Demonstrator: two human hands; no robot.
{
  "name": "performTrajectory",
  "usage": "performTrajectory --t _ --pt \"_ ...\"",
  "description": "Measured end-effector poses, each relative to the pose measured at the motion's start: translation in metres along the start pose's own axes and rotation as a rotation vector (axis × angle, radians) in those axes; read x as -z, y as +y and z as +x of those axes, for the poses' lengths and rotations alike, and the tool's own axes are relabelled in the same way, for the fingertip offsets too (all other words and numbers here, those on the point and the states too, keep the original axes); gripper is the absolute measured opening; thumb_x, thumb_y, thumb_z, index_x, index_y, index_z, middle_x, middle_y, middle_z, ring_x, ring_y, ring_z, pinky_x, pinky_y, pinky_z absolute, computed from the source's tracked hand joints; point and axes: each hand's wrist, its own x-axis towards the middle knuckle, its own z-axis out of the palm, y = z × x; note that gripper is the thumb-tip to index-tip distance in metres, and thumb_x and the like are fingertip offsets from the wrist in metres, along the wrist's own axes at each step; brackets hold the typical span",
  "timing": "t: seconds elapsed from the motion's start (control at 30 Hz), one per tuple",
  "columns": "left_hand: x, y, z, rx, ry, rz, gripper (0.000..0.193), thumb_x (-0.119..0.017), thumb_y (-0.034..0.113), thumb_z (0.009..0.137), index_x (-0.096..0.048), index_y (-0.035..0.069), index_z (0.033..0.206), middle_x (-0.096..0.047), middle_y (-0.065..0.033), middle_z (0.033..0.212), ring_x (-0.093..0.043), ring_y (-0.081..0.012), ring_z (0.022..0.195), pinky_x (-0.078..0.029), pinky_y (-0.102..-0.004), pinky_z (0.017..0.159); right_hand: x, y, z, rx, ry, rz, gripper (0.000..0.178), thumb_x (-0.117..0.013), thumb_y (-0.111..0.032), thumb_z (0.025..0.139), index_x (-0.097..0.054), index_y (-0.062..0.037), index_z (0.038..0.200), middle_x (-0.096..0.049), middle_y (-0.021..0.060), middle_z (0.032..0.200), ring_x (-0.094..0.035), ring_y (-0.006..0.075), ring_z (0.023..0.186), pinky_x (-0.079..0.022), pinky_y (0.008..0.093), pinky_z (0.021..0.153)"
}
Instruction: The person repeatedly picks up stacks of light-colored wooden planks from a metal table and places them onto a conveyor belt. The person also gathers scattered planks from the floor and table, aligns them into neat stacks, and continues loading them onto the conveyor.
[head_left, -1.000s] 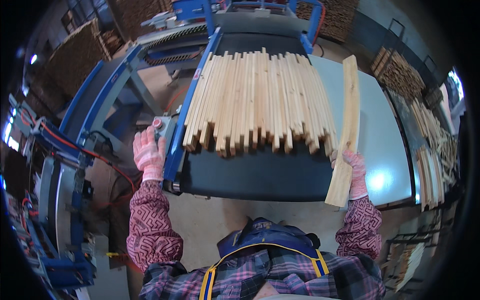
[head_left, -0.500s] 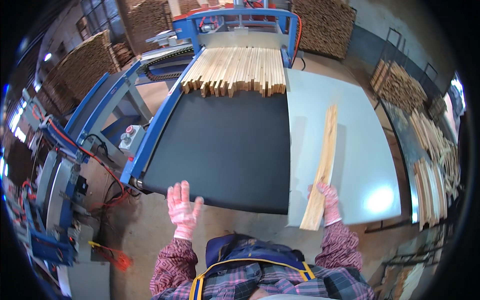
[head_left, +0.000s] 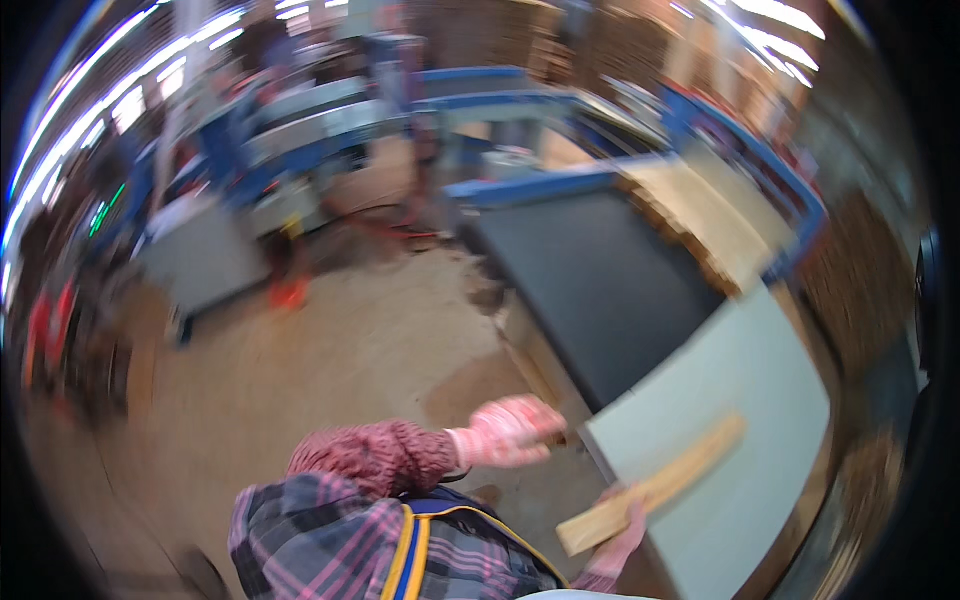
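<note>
My right hand [head_left: 625,535], in a pink and white glove, grips a pale wooden strip [head_left: 665,480] close to its near end. The strip slants up to the right over the pale side table [head_left: 740,400]. My left hand [head_left: 508,432], gloved alike, is held out in front of my body, near the corner of the black conveyor belt [head_left: 600,290] but apart from it. Its fingers look stretched out, somewhat blurred, with no object seen in them. At the belt's far end a row of wooden strips [head_left: 690,240] lies side by side.
A blue machine frame [head_left: 800,235] stands over the belt's far end. More blue machinery [head_left: 225,150] is at the far left, with a grey cabinet [head_left: 205,250] below it. An orange item [head_left: 290,292] lies on the concrete floor [head_left: 370,350]. Much is blurred.
The view has swung to the left, so the belt and side table now appear on the right. The right hand still holds the strip. The left hand now reaches across toward the right.
</note>
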Motion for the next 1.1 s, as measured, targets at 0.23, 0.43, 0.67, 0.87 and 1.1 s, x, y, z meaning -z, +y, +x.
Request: performTrajectory --t 0.23,0.43,0.67,0.87,1.1 --pt "-0.050 0.121 -0.141 0.150 -0.174 -0.232 0.073 -0.069 0.041 0.081 -0.047 0.012 0.144 -0.057 -0.0161 0.131 -0.056 -0.0357 0.119 -0.049 -0.0467 0.098 0.029 0.101 -0.085 -0.218 0.013 0.010 0.060 -0.060 -0.044 0.095 -0.044 -0.0143 0.144 -0.059 0.0088 0.125 -0.057 0.0262 0.117 -0.049 0.0443 0.099" --pt "-0.039 0.162 -0.277 0.484 -0.043 -0.069 0.081 -0.075 0.030 0.076 -0.041 0.015 0.148 -0.054 -0.0199 0.135 -0.058 -0.0386 0.116 -0.050 -0.0490 0.097 -0.026 0.146 -0.198 -0.263 -0.207 -0.012 0.064 -0.064 -0.031 0.094 -0.037 -0.0079 0.147 -0.057 0.0137 0.127 -0.057 0.0283 0.116 -0.047 0.0452 0.103" --pt "-0.070 0.187 -0.240 0.353 0.046 0.064 0.089 -0.082 0.039 0.073 -0.040 0.018 0.149 -0.047 -0.0229 0.143 -0.052 -0.0429 0.125 -0.049 -0.0499 0.101 0.019 0.073 -0.204 -0.225 -0.367 -0.016 0.060 -0.063 -0.004 0.092 -0.039 -0.0052 0.148 -0.053 0.0121 0.139 -0.053 0.0263 0.128 -0.045 0.0439 0.109" --pt "-0.189 0.310 -0.132 -0.095 -0.192 -0.212 0.099 -0.083 0.044 0.073 -0.033 0.005 0.150 -0.042 -0.0239 0.147 -0.043 -0.0420 0.135 -0.042 -0.0505 0.107 0.206 -0.035 -0.238 0.120 0.069 -0.441 0.044 -0.069 -0.022 0.093 -0.061 -0.0025 0.132 -0.065 0.0104 0.126 -0.059 0.0179 0.118 -0.046 0.0304 0.101" --pt "-0.373 0.629 -0.022 -0.502 -0.400 -0.621 0.104 -0.084 0.032 0.074 -0.024 0.006 0.156 -0.047 -0.0237 0.143 -0.051 -0.0406 0.129 -0.045 -0.0446 0.105 0.416 -0.188 -0.371 0.043 0.806 -0.608 0.058 -0.069 -0.055 0.088 -0.070 -0.0067 0.120 -0.073 0.0153 0.104 -0.068 0.0228 0.099 -0.052 0.0362 0.085"
